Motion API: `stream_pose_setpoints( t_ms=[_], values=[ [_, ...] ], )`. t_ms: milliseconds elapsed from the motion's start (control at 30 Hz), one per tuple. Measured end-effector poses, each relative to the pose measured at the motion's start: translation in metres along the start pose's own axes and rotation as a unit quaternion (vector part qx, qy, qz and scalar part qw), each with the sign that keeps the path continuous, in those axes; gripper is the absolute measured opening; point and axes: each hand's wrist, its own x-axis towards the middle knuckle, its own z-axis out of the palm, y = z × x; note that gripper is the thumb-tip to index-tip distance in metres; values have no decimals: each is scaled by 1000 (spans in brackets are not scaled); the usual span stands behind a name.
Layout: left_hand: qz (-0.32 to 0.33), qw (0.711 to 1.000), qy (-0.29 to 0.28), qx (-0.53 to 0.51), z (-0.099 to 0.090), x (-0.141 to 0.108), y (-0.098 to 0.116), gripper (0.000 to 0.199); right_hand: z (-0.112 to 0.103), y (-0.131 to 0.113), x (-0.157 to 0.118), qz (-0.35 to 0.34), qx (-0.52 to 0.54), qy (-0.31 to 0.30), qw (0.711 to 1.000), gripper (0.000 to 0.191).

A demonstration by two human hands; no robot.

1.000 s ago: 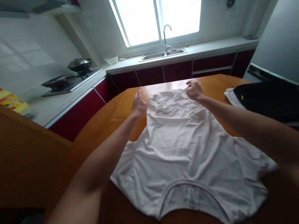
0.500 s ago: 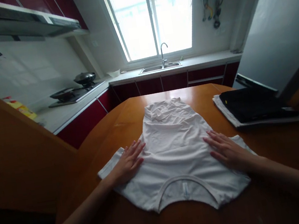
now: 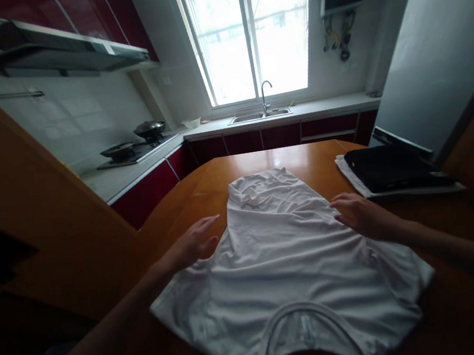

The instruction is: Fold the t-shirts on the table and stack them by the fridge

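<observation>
A white T-shirt (image 3: pixel 282 242) lies spread on the wooden table (image 3: pixel 187 200), its neckline towards me and its creased hem at the far end. My left hand (image 3: pixel 197 243) hovers by the shirt's left side, just above the sleeve, with thumb and fingers apart and nothing between them. On the opposite side my right hand (image 3: pixel 360 213) is held over the shirt's right edge, fingers stretched inward and apart from the thumb. Whether its fingertips touch the cloth I cannot tell. Wrinkles run across the middle of the shirt.
Folded dark clothing (image 3: pixel 391 167) rests on a white folded cloth at the table's right. Beyond the table are a counter with a sink (image 3: pixel 250 117), a stove with a lidded pan (image 3: pixel 149 129), and a grey refrigerator (image 3: pixel 427 54).
Both hands have lifted from lying flat on the shirt and moved slightly away from me. The shirt appears closer to me, its sleeves spread wider; my view has tilted up slightly.
</observation>
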Motion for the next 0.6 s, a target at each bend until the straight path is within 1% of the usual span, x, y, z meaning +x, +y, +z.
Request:
stream_pose_setpoints(
  t_ms=[33, 67, 133, 233, 300, 367, 467, 533, 600],
  values=[
    [-4, 1000, 3, -5, -5, 20, -10, 60, -3, -7, 29, -9, -2, -12, 1000, 33],
    [-13, 1000, 2, -6, -8, 40, -21, 58, -5, -13, 59, -4, -15, -20, 1000, 29],
    [-42, 999, 13, 1, -10, 79, -41, 54, 0, -26, 118, 4, -52, -21, 998, 27],
    [-89, 995, 47, -16, -2, 129, -63, 50, 21, -38, 194, 29, -81, -34, 996, 27],
    [-106, 991, 66, -36, 8, 156, -74, 49, 38, -38, 232, 37, -81, -41, 995, 29],
    [-107, 990, 76, -52, 20, 179, -84, 47, 56, -32, 261, 36, -75, -52, 995, 32],
    [-84, 990, 82, -85, 38, 208, -98, 41, 78, -17, 291, 32, -55, -74, 995, 32],
    [-66, 988, 86, -108, 46, 221, -106, 34, 88, -5, 304, 37, -33, -84, 995, 24],
    [-51, 984, 94, -140, 50, 230, -113, 29, 90, 9, 315, 50, -5, -84, 995, 18]
  ],
)
